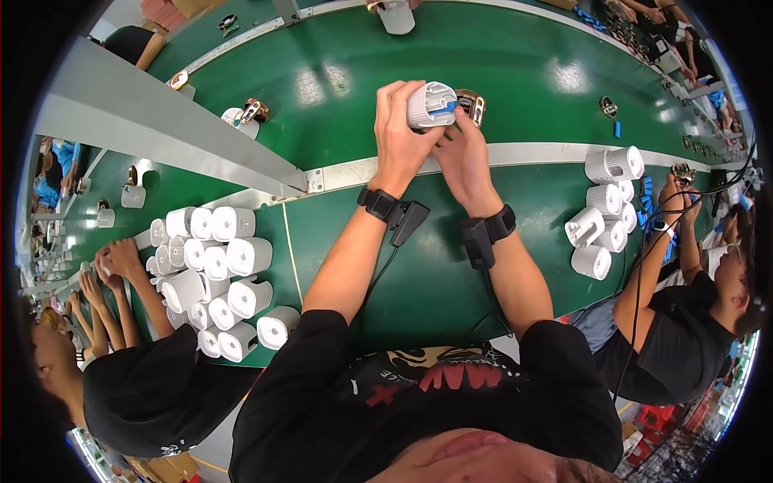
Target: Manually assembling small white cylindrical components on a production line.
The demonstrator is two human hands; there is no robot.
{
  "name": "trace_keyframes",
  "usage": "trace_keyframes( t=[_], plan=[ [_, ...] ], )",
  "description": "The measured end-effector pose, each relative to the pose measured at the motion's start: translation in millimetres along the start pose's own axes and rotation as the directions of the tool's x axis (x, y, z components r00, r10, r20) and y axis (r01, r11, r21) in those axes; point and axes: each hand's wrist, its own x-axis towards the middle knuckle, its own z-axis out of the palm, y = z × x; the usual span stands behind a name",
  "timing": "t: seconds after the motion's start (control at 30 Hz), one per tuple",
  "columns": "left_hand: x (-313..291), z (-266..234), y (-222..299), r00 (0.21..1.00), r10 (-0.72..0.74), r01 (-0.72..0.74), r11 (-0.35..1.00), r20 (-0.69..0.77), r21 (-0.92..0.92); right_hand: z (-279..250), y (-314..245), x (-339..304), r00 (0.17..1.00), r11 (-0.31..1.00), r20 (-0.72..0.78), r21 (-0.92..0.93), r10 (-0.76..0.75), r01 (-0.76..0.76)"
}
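Above the metal rail, my left hand [396,133] is closed around a white ribbed plastic housing [419,107], whose open side faces right. A blue cylinder [444,108] shows inside that opening. My right hand [465,157] meets the housing's open side with its fingertips, thumb and fingers bent around the edge; part of its grip is hidden. Just beyond the right fingertips is a small metallic assembly with a gold-coloured rim [475,106]; whether it is touched or joined to the blue cylinder cannot be made out.
White housings [250,256] stand grouped at left, more [609,237] at right. A grey post [177,113] rises left of my hands. Beyond the rail [531,153], a green belt [515,72] carries assemblies [608,106]. People work on both sides; cables [644,274] hang right.
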Motion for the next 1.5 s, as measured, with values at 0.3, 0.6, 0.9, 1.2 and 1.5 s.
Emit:
trace_keyframes(
  t=[0.3,0.6,0.9,1.2,1.5],
  plan=[
    [0,4,-4,0.998,0.048,-0.048,0.999,0.037,-0.003,-6,-5,5,0.996,0.990,0.006,0.105,0.089,-0.089],
    [-3,7,-7,0.997,0.042,-0.043,0.999,0.071,0.009,-9,-6,7,0.990,0.987,-0.052,0.106,0.128,-0.122],
    [-1,-1,-24,0.992,-0.115,0.124,0.957,-0.048,0.264,-14,-15,9,0.996,0.855,-0.068,-0.511,0.066,-0.091],
    [11,-34,-68,0.848,-0.514,0.529,0.835,-0.126,0.151,-102,-68,40,0.865,0.218,-0.074,-0.975,-0.497,0.042],
    [16,-31,-36,0.874,-0.444,0.485,0.827,-0.200,0.283,-151,-74,41,0.697,-0.142,0.062,-0.988,-0.714,-0.057]
  ],
)
